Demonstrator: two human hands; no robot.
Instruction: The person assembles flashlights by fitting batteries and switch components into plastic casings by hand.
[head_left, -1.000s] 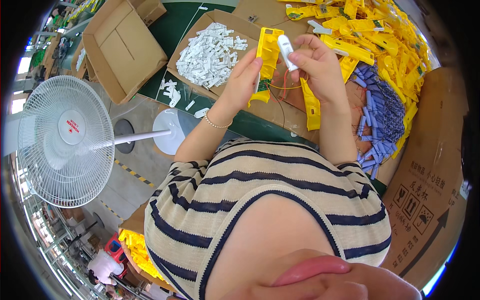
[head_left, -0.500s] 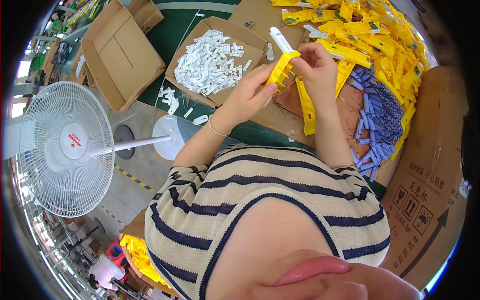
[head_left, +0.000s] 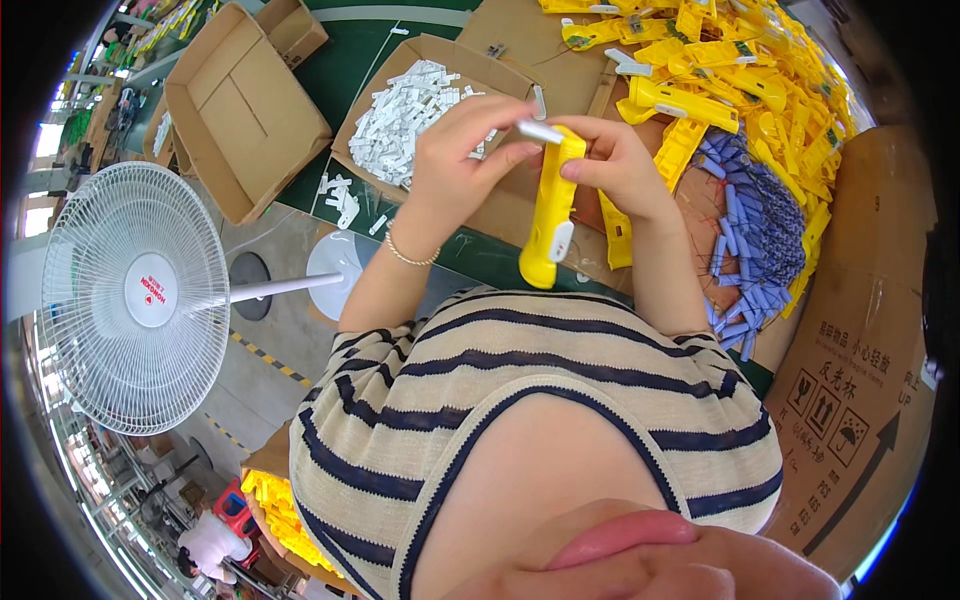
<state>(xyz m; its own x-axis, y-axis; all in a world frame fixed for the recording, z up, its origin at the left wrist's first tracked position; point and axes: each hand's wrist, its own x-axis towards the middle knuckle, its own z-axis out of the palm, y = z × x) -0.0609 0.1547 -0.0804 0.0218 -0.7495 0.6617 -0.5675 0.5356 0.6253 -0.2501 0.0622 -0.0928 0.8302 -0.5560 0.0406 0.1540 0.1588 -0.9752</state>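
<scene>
A long yellow plastic housing [head_left: 548, 210] hangs between my hands, its rounded end pointing toward my chest. A small white switch-like part [head_left: 563, 240] sits on its side near that end. At the upper end, my right hand [head_left: 622, 168] pinches the housing between thumb and fingers. My left hand [head_left: 462, 155] has its fingers closed on a white plastic strip [head_left: 540, 131] that meets the housing's upper end. Blur and my fingers hide how the two join. Beyond my left hand, a cardboard tray [head_left: 440, 48] holds many small white plastic parts [head_left: 400, 125].
Yellow housings [head_left: 770, 90] are heaped at the far right, beside a pile of blue cylinders with wires [head_left: 750, 220]. A large carton [head_left: 860, 330] stands at the right. An open cardboard box [head_left: 245, 110] and a white fan [head_left: 140, 295] are at the left.
The housing has swung round, its long body now hanging toward me with the smooth outside showing. My left hand has moved from the housing to the white strip at its upper end.
</scene>
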